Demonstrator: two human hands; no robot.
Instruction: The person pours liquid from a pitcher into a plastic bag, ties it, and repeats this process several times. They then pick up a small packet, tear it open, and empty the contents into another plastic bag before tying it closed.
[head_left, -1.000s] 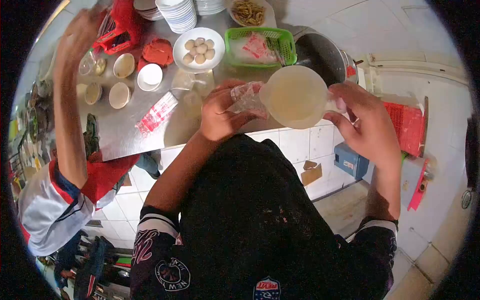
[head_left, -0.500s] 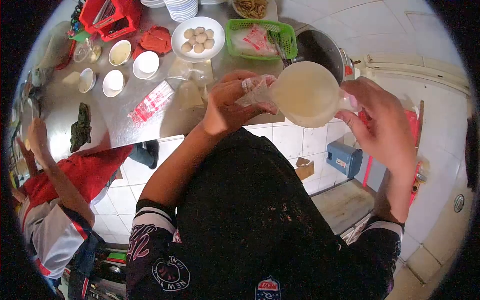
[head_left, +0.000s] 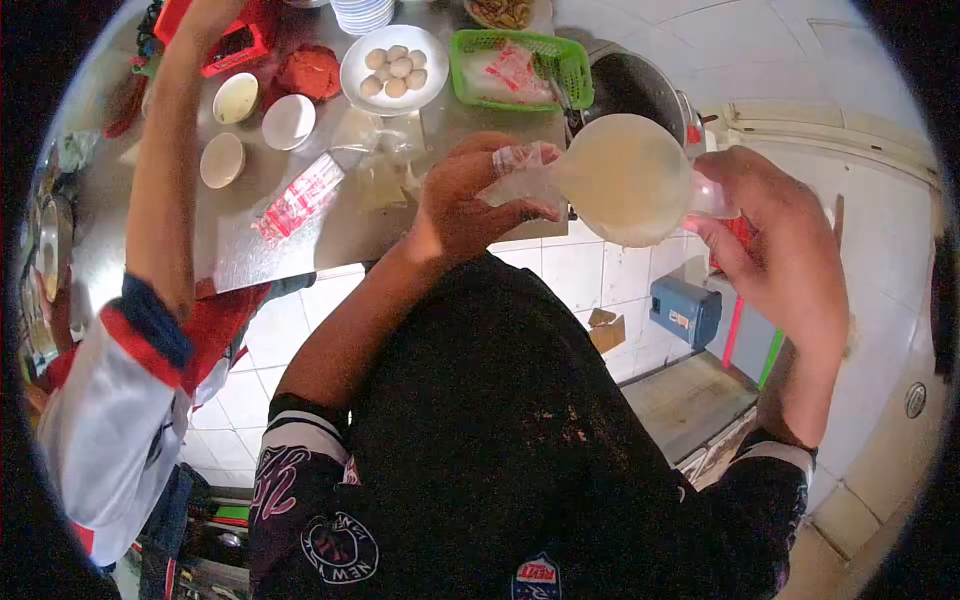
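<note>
A round, swollen clear plastic bag (head_left: 625, 180) of pale yellowish liquid hangs between my two hands, beyond the counter's front edge. My left hand (head_left: 490, 190) pinches one twisted end of the bag with thumb and fingers. At the other end, my right hand (head_left: 765, 220) grips the gathered plastic. Both hands are closed on the bag. Flat clear bags (head_left: 380, 182) and a red-and-white printed packet (head_left: 298, 200) lie on the counter to the left of my left hand.
The metal counter (head_left: 250, 245) holds a white plate (head_left: 352, 88) of round balls, small bowls (head_left: 289, 122), a green basket (head_left: 462, 72) and a red cloth (head_left: 310, 73). A large pot (head_left: 635, 85) stands behind the bag. A co-worker's arm (head_left: 160, 190) reaches across at left.
The bag has shifted slightly right with my right hand. The co-worker's arm has reached up across the counter toward the red crate. The dark green item at left is no longer visible.
</note>
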